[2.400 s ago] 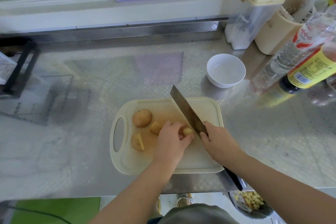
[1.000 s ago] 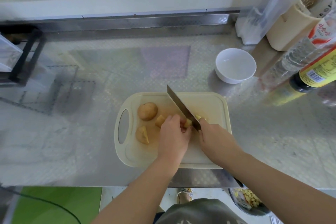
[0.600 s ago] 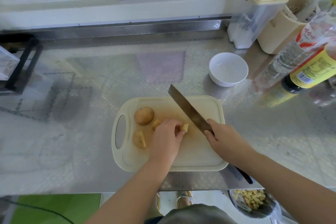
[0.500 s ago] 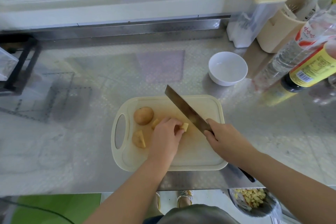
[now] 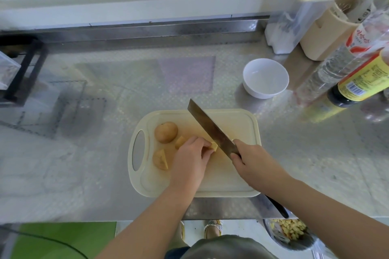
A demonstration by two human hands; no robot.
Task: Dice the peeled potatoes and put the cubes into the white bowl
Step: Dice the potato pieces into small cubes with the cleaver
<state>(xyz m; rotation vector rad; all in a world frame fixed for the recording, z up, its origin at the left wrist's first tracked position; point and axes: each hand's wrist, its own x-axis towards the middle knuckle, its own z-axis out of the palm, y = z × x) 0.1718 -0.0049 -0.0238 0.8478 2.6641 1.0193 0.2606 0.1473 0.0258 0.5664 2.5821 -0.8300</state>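
Pinning a potato piece [image 5: 213, 145] on the cutting board [image 5: 242, 120] under the curled left hand [image 5: 189, 162]; gripping the knife [image 5: 210, 128] in the right hand [image 5: 252, 162], aslant just beside it. Mid-dicing, seemingly. Next: slicing down clear of the left hand, then moving cubes to the white bowl [image 5: 265, 78] beyond the board.

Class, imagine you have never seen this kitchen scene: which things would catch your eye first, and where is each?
The long knife slants across the cream cutting board, gripped by the right hand, while the left hand pins a small potato piece beside the blade. Beyond the board, to its right, the white bowl stands empty on the steel counter.
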